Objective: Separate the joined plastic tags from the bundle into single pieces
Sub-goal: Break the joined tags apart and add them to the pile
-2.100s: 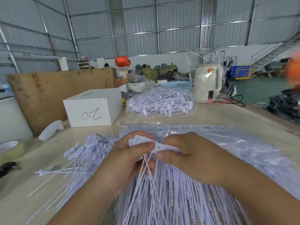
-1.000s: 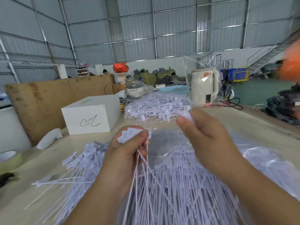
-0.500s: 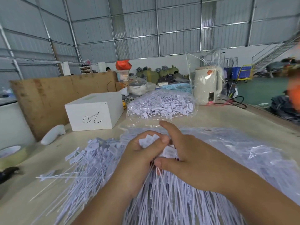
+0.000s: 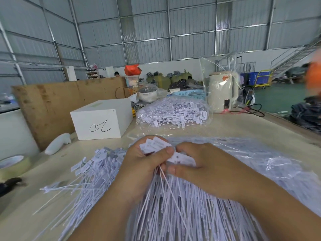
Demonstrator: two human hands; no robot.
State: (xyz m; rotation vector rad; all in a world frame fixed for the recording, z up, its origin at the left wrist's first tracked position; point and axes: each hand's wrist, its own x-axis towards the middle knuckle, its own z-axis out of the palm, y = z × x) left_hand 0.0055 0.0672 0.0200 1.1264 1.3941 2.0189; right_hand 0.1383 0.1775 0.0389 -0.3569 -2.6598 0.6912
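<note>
Closing back in on the tag heads, the right hand [image 4: 205, 164] has returned from the raised position it had a second ago, when it was lifted clear above the table with a small white piece at its fingertips; half a second ago it was already meeting the left hand again, and it now pinches the next head. That suggests one tag has just come away and another separation is starting, so the job is mid-cycle with most of the stock not yet split. On the left of the table [image 4: 260, 129] lies the loose pile of single tags [image 4: 97, 164], fanned out with their thin tails pointing toward the camera. Next to it the left hand [image 4: 145, 164] grips the joined strip of tags [image 4: 156, 145], thumb clamped across the white heads and fingers curled beneath, the tails hanging down between the two hands. Touching it on the right, the right hand has thumb and forefinger curled round a white head [image 4: 182, 158] at the end of that strip. Beneath both wrists spreads the main bundle [image 4: 191, 214] on its clear plastic bag [image 4: 278, 164].
</note>
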